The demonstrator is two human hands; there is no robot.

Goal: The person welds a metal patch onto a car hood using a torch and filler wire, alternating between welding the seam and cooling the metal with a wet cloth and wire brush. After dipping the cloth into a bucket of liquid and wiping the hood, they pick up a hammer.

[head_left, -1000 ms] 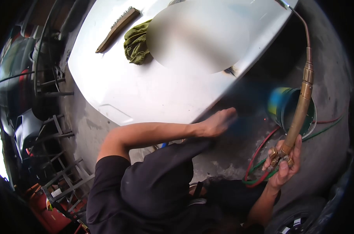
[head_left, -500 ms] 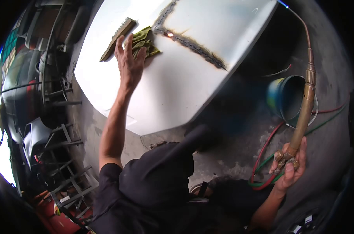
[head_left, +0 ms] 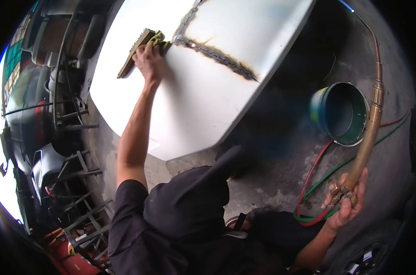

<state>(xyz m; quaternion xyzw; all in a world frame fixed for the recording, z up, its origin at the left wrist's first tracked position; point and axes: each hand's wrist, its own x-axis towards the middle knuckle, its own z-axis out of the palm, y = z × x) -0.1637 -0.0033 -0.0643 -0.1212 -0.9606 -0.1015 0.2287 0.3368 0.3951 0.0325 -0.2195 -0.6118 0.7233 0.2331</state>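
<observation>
My left hand (head_left: 148,60) reaches far out over a white car panel (head_left: 203,87) and closes on a green rag (head_left: 158,39). The rag lies beside a wooden wire brush (head_left: 133,51) and at the end of a dark welded seam (head_left: 217,56) that crosses the panel. My right hand (head_left: 345,201) holds a brass gas torch (head_left: 366,142) by its valve end, low at the right. The torch's long thin neck rises to a small blue flame at the tip (head_left: 348,6), away from the panel.
A red and a green hose (head_left: 316,183) run from the torch across the concrete floor. A blue-green bucket (head_left: 338,112) stands on the floor by the panel's edge. Metal stands and car body parts (head_left: 56,151) crowd the left. A tyre (head_left: 368,259) sits at the bottom right.
My left hand swung from below the panel's edge up across the panel, opened over the rag, and has now closed on it. The torch hand stayed low at the right, drifting slightly down.
</observation>
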